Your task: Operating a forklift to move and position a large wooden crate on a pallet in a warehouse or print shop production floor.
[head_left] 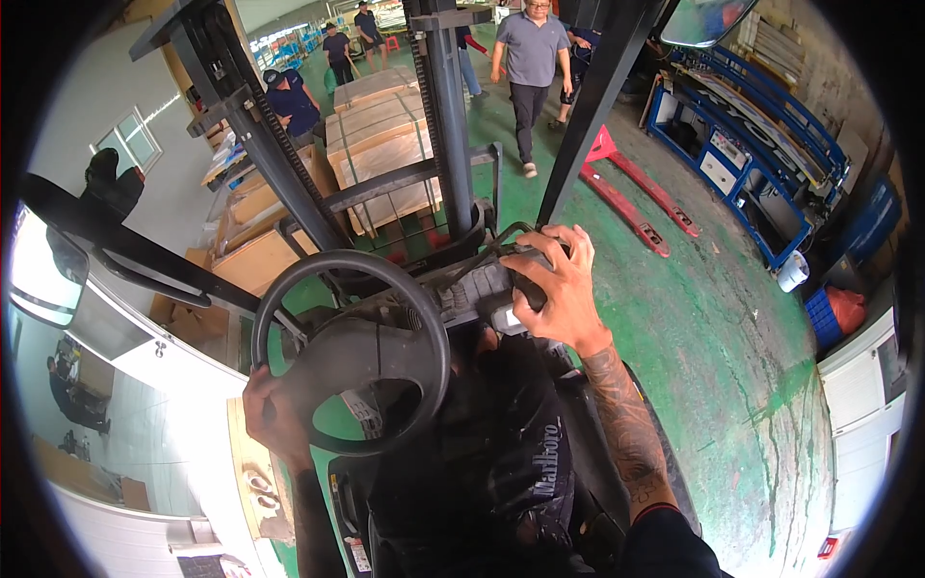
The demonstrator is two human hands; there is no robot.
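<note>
I sit in a forklift with my left hand [275, 414] wrapped round the left side of the black steering wheel [433, 355]. My right hand [564, 289] curls over the control levers [511, 260] to the right of the dashboard [462, 294]; the lever tops are partly hidden under my fingers. Ahead rises the dark mast [448, 125], with long wooden crates [381, 169] strapped in green beyond it and open cartons or wooden boxes [252, 260] to their left.
A person in grey [530, 67] walks at the front right; several others [289, 101] stand farther off. A red pallet jack [614, 196] rests on the green floor [732, 347]. A blue machine [732, 154], white bucket [792, 273] and blue crate [829, 318] line the right wall. A white doorway [173, 356] is at left.
</note>
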